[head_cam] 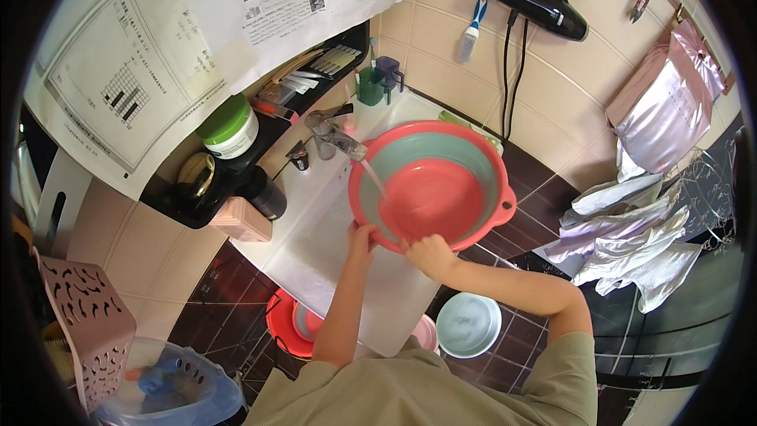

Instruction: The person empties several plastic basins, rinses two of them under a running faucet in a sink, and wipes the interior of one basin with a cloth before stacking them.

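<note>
A round basin [434, 148] with a coral-red rim and base and a grey-green wall rests over the white sink [313, 254]. Water runs from the metal faucet [337, 136] into its left side. My left hand [362, 238] grips the basin's near-left rim, its fingertips partly hidden. My right hand [432, 255] is closed over the near rim a little to the right, its knuckles uppermost. The depth of water in the basin is hard to tell.
A black shelf [236, 174] holding a green-lidded jar [229, 127] juts out at left, with paper sheets [177, 41] above. Green and purple cups [371, 87] stand behind the faucet. A hair dryer [532, 6] hangs on the wall. A pale blue basin [468, 324] sits below the sink.
</note>
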The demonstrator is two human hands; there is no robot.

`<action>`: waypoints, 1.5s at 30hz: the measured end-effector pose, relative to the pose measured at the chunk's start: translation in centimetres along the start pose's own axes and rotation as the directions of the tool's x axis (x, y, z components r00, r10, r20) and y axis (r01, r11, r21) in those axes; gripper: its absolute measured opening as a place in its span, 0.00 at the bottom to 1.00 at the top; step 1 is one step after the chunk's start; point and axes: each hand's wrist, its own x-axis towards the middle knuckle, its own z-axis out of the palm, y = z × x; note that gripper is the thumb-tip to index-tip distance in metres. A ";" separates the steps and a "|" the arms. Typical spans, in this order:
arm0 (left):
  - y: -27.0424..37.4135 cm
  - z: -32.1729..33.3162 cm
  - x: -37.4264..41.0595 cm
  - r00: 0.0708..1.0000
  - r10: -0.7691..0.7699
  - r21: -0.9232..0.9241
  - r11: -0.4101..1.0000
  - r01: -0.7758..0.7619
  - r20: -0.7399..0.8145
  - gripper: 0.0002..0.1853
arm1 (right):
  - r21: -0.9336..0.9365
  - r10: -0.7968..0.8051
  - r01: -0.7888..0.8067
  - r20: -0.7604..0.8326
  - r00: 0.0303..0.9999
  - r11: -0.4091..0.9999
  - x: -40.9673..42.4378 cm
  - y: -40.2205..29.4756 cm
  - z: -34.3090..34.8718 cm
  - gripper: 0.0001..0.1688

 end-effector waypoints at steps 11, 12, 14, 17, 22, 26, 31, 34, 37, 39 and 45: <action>-0.2 -5.6 1.5 0.994 0.104 -0.183 0.978 -0.099 0.016 0.19 | 0.383 0.702 -0.613 -0.558 0.443 0.691 -4.1 10.4 1.9 0.39; 0.0 -6.1 1.7 0.995 0.100 -0.158 0.983 -0.095 0.028 0.19 | 0.582 0.845 -0.622 -0.264 0.465 0.523 -4.6 12.1 2.8 0.42; 0.5 -6.4 2.6 0.982 0.164 -0.149 0.977 -0.150 0.090 0.20 | 0.877 0.824 -0.480 0.269 0.498 0.003 -4.6 15.1 4.6 0.44; 2.3 -6.6 4.1 0.956 0.223 -0.082 0.974 -0.210 0.190 0.20 | 0.742 0.414 -0.291 0.604 0.680 -0.604 -5.3 16.9 6.7 0.37; 5.5 -5.4 6.1 0.951 0.219 0.071 0.968 -0.239 0.217 0.29 | 0.795 0.465 -0.233 0.535 0.706 -0.560 -5.1 16.4 8.4 0.16; 5.0 -5.0 5.8 0.933 0.354 0.197 0.912 -0.360 0.067 0.42 | 0.784 0.571 -0.084 0.516 0.638 -0.615 -4.5 12.2 8.5 0.08; 1.3 -5.9 3.8 0.878 0.470 0.263 0.861 -0.434 -0.088 0.48 | 0.787 0.655 0.057 0.468 0.593 -0.614 -3.7 5.9 8.3 0.10; 0.4 -6.3 2.6 0.803 0.579 0.462 0.756 -0.463 -0.141 0.48 | 0.709 0.670 0.193 0.488 0.559 -0.678 -2.6 1.6 9.4 0.12; 0.0 -6.0 0.7 0.700 0.694 0.658 0.608 -0.445 -0.167 0.47 | 0.625 0.570 0.134 0.574 0.588 -0.769 -2.0 -1.8 10.7 0.13; 0.2 -5.5 -0.3 0.654 0.721 0.663 0.608 -0.436 -0.230 0.45 | 0.507 0.550 0.254 0.606 0.574 -0.824 -1.3 -4.1 11.2 0.14; -0.5 -3.7 -4.1 0.488 0.861 0.874 0.339 -0.348 -0.140 0.40 | 0.642 0.470 0.044 0.512 0.719 -0.766 -4.6 -4.6 11.6 0.21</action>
